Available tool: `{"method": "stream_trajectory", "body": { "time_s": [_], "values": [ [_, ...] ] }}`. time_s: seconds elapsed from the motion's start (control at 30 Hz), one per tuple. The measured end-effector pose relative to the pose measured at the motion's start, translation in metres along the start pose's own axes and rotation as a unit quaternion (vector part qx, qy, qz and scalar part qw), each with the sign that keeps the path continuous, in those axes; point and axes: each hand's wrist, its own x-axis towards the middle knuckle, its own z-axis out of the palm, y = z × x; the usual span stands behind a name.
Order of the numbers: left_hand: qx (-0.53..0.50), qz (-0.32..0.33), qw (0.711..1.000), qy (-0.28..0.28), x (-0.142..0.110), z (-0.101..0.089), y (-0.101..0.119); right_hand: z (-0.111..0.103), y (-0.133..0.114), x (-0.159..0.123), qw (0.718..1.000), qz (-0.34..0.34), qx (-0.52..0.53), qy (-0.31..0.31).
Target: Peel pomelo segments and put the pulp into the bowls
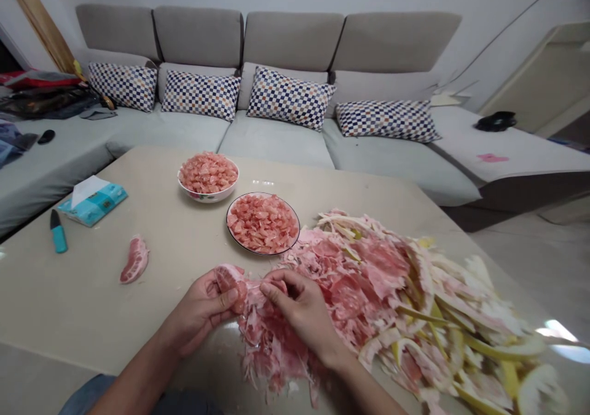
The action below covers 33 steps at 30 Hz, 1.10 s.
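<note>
The left hand (203, 307) was closed around a pink citrus segment (227, 280), thumb pressed on its near end, while the right hand (302, 307) pinched a strip of pale membrane (252, 284) between thumb and forefinger. The two hands were close together but apart, with that strip bridging the short gap, so the pull between them ran sideways, left to right. The held segment's long axis slanted across this line, its far end leaning left and its near end toward the right hand; this crossing of pull and axis looked like the relation that counted most. Below and to the right of the hands lay a heap of torn skins (276, 344), running into thick peel (461, 335) on the far right. Just beyond the hands and slightly right stood a plate (236, 243) of pink flesh, with a filled bowl (207, 198) farther off to its left. A second, loose segment (134, 261) lay on the bench (170, 237) to the left, pointing mostly away from the person and nearer the left hand. Past it were a knife (59, 237) and a tissue pack (94, 200).
</note>
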Motion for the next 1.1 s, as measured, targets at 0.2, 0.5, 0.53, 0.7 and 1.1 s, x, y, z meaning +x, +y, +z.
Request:
{"method": "stream_trajectory", "body": {
  "time_s": [0.2, 0.5, 0.53, 0.7, 1.1],
  "values": [
    [-0.032, 0.034, 0.999, -0.024, -0.003, -0.009, 0.007, -0.032, 0.003, 0.011, 0.985, -0.054, -0.037, 0.159],
    [-0.110, 0.023, 0.993, 0.029, -0.001, -0.001, 0.014, -0.023, 0.006, 0.013, 0.972, -0.178, -0.148, 0.031],
    [-0.114, 0.020, 0.993, 0.039, -0.001, 0.000, 0.014, -0.021, 0.005, 0.012, 0.971, -0.177, -0.157, 0.021],
    [-0.131, 0.005, 0.990, 0.042, 0.000, 0.001, 0.010, -0.017, 0.004, 0.010, 0.961, -0.213, -0.172, 0.024],
    [-0.095, -0.025, 0.994, -0.052, 0.000, 0.005, -0.002, 0.000, 0.009, 0.001, 0.949, -0.273, -0.141, -0.069]
  ]
}}
